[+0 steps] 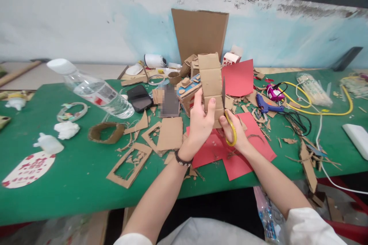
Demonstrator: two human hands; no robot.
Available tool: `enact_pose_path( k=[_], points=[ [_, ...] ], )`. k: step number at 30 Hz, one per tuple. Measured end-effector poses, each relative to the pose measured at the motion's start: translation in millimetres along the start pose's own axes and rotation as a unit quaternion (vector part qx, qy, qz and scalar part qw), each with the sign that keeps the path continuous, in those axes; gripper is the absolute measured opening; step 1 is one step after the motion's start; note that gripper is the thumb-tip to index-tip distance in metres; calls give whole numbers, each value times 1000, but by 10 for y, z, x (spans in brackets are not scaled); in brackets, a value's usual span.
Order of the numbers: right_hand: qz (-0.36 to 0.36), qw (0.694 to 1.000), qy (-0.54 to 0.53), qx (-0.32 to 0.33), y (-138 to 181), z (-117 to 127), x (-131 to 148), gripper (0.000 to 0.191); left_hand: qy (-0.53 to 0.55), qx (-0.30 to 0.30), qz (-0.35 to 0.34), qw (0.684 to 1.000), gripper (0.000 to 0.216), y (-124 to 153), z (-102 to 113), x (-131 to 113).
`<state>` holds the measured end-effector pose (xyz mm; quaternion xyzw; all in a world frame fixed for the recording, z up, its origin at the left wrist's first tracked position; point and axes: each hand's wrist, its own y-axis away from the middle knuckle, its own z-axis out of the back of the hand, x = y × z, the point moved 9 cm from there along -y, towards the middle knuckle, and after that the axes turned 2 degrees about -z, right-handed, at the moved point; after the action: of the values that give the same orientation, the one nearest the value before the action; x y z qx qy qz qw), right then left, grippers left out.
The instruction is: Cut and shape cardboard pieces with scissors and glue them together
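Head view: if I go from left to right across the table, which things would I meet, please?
Printed card, cardboard ring, phone, left hand, scissors, glue gun, white block.

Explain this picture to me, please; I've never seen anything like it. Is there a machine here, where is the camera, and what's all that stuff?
There's no robot here, just a person's own two bare hands. The single picture comes from a camera worn on the head, looking forward and down. The left hand holds a strip of cardboard. The right hand grips yellow-handled scissors, their blade along the strip's right edge. Beneath the hands, red paper lies on a green table. Around it are a cut-out cardboard frame, a water bottle, a black phone, a blue glue gun and many cardboard scraps.
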<state>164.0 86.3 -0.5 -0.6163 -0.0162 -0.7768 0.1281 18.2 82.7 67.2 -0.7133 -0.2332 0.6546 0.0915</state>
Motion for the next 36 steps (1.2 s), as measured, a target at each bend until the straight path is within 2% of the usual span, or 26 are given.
enact_pose_path(
  k=[5,9,13,20,25,28,33,36],
  points=[
    [-27,999,-17,15,60,-34,41,57,-14,-2,-14,1000,59,17,-3,-30],
    [-12,998,-39,45,63,-75,117,60,-44,17,-12,999,60,27,-30,-17],
    [5,999,-32,28,52,-21,168,64,-82,54,-3,995,66,51,-88,5],
    [-37,999,-19,-5,115,-10,218,74,-98,62,2,993,70,70,-93,17],
    [-31,999,-13,13,80,-15,244,84,-97,74,1,992,61,70,-120,6],
    [-8,1000,-17,-24,32,91,252,89,-106,100,1,989,58,92,-184,0],
    [-14,999,4,-42,16,141,196,88,-120,110,4,987,59,106,-209,8],
    [-58,997,13,-41,59,133,128,86,-114,111,7,987,57,101,-207,13]
  ],
)
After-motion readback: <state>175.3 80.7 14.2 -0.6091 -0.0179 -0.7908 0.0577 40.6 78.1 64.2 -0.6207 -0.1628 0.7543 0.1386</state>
